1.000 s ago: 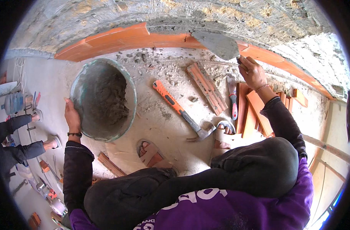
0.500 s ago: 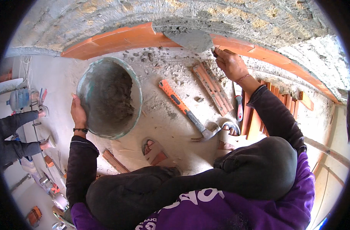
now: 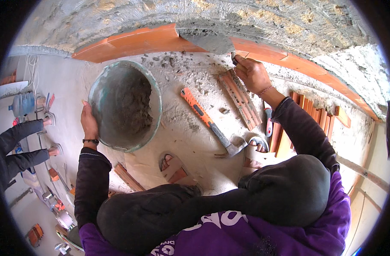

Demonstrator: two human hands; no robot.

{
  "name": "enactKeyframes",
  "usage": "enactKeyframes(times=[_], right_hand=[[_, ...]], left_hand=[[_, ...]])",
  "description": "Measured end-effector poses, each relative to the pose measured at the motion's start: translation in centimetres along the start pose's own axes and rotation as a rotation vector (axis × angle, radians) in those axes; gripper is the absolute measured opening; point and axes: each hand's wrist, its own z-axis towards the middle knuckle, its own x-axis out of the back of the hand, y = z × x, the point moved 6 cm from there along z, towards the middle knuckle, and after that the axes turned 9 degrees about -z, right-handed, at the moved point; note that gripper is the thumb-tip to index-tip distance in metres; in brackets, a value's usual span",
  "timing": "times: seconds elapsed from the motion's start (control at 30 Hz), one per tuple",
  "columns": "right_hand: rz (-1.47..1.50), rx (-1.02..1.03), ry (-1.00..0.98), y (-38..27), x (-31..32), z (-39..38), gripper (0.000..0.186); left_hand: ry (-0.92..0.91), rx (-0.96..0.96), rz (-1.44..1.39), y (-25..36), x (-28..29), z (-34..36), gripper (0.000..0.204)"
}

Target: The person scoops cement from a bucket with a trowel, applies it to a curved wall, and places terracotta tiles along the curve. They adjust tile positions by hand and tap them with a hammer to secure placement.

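My right hand (image 3: 252,77) is closed around the short handle of a trowel. Its grey, mortar-coated blade (image 3: 212,43) lies at the gap in a row of orange bricks (image 3: 139,42) along the base of the rough wall. Wet mortar shows around the blade, so its outline is hard to tell from it. With my left hand (image 3: 89,121) I grip the near left rim of a round greenish bucket (image 3: 157,117). Grey mortar (image 3: 137,100) lies inside it, heaped toward the right side.
A claw hammer (image 3: 203,115) with an orange handle lies between my feet and the wall. Beside it are a grooved brick (image 3: 242,100), a red-and-grey handled tool (image 3: 269,121) and stacked bricks (image 3: 308,115). A string (image 3: 272,37) runs along the wall. Another person's legs (image 3: 24,136) show at far left.
My right hand and the trowel have shifted slightly left along the brick row. My left hand stays on the bucket's rim. The whole view has moved a little.
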Motion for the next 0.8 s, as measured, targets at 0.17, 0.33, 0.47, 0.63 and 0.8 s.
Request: enactKeyframes(times=[0.17,0.33,0.47,0.63,0.8], right_hand=[[0.058,0.067,0.088,-1.3,1.2,0.0,0.040],[0.076,0.112,0.053,0.7,1.4,0.1,0.040],[0.030,0.074,0.062,3.2,2.0,-1.2,0.039],[-0.035,0.132,0.036,2.1,3.0,-3.0,0.036],[0.027,0.252,-0.096,-5.1,4.6,-3.8,0.037]], left_hand=[[-0.002,0.033,-0.005,-0.2,0.1,0.2,0.074],[-0.019,-0.023,-0.013,-0.1,0.2,0.3,0.073],[-0.027,0.009,-0.079,0.6,-0.8,-0.3,0.071],[0.011,-0.041,-0.007,0.5,0.0,-0.2,0.068],[0.000,-0.046,-0.008,1.5,-0.1,-1.1,0.069]])
